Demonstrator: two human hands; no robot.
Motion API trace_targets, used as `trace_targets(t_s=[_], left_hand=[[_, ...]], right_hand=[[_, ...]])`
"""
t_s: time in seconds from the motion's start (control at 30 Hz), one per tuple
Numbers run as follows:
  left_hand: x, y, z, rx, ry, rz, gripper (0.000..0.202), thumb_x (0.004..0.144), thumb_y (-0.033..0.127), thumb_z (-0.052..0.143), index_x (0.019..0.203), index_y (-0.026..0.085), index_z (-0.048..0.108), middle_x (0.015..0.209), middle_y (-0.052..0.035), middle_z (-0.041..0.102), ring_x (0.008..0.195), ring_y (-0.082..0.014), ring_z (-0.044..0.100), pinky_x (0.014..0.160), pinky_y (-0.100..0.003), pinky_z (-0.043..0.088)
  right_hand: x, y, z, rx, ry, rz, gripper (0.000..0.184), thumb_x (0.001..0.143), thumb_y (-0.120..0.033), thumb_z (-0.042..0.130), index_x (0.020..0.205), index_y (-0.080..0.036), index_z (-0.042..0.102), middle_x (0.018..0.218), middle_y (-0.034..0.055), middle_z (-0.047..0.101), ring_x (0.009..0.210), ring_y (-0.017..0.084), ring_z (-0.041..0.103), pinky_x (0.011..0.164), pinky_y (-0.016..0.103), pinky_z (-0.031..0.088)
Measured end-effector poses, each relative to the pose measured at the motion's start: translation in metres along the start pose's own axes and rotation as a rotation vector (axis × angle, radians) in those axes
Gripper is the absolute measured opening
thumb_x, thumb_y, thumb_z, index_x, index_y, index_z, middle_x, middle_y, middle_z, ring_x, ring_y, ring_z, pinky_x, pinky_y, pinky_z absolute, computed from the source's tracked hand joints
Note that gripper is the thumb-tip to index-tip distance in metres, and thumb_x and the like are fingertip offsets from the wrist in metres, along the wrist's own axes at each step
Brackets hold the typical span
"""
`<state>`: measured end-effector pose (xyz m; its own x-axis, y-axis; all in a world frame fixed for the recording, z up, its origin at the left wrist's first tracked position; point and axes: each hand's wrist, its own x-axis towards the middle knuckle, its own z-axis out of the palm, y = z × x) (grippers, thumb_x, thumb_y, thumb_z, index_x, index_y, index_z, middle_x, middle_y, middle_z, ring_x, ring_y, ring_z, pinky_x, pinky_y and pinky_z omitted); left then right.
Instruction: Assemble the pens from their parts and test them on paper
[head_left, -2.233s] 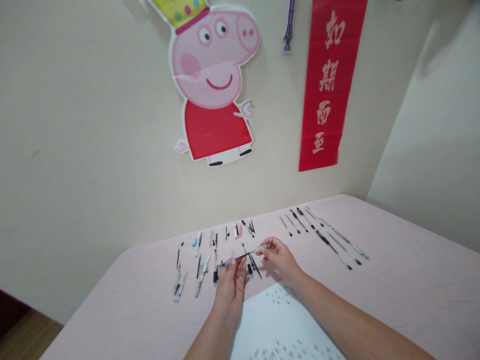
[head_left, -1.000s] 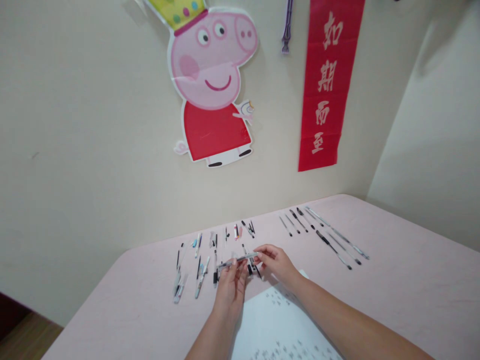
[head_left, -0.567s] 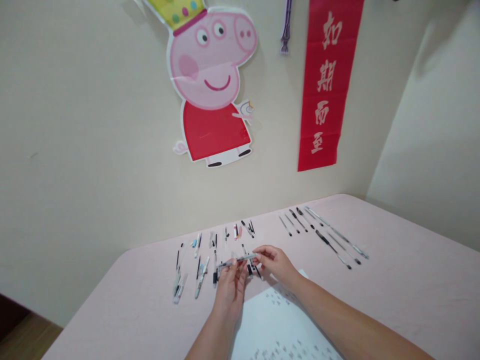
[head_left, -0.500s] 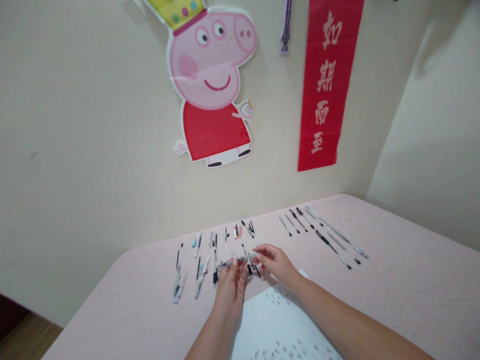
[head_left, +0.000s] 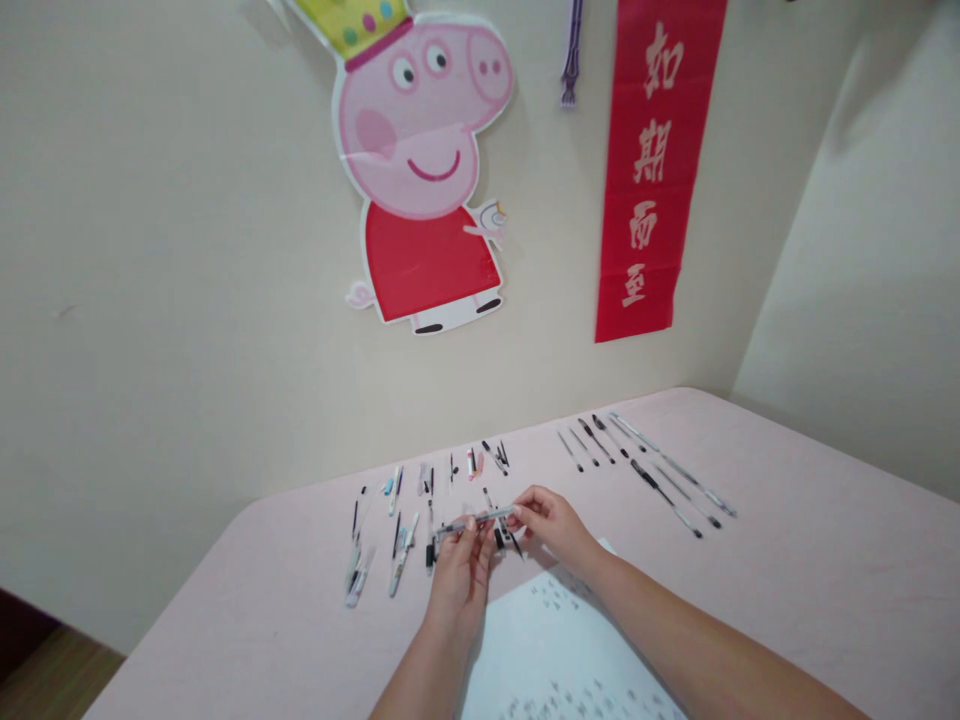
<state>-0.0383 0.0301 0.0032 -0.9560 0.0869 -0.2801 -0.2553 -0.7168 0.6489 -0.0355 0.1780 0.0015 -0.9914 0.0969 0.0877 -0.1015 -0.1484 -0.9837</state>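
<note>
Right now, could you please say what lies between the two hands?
The head view shows a slim pen bridging the gap, with black pen parts behind it.

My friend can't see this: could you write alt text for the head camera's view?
A person's left hand and right hand hold a slim pen-like piece above a pink table, where many pens lie. Marked paper lies nearer the viewer; a cartoon pig cutout and red banner hang on the wall behind.

Pen [head_left: 495, 516] in left hand [head_left: 465, 565]: of plastic, looks smooth | sheet [head_left: 540, 645] near right hand [head_left: 553, 522]: of paper, matt | table [head_left: 270, 600] under both: looks matt
</note>
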Motion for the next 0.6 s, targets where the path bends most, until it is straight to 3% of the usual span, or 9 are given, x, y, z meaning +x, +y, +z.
trace_targets(t_s=[0.33,0.6], left_hand=[[-0.0006,-0.0012,0.0014,0.012,-0.010,-0.005,0.015,0.085,0.003,0.054,0.077,0.011,0.063,0.077,-0.0052,0.070,0.071,-0.0096,0.068,0.069,-0.019,0.057],[-0.0014,-0.0005,0.0024,0.030,-0.013,-0.013,0.016,0.085,0.003,0.054,0.075,0.012,0.063,0.076,-0.0043,0.070,0.071,-0.0093,0.068,0.069,-0.019,0.057]], right_hand=[[-0.0008,0.0027,-0.0016,-0.099,-0.028,-0.043,0.045,0.073,-0.062,0.060,0.063,-0.019,0.051,0.052,-0.0011,0.058,0.046,0.010,0.050,0.049,0.024,0.040],[-0.0016,0.0037,-0.0038,-0.262,-0.021,-0.059,0.050,0.083,-0.063,0.044,0.058,-0.019,0.048,0.047,-0.0025,0.049,0.042,0.010,0.044,0.046,0.023,0.036]])
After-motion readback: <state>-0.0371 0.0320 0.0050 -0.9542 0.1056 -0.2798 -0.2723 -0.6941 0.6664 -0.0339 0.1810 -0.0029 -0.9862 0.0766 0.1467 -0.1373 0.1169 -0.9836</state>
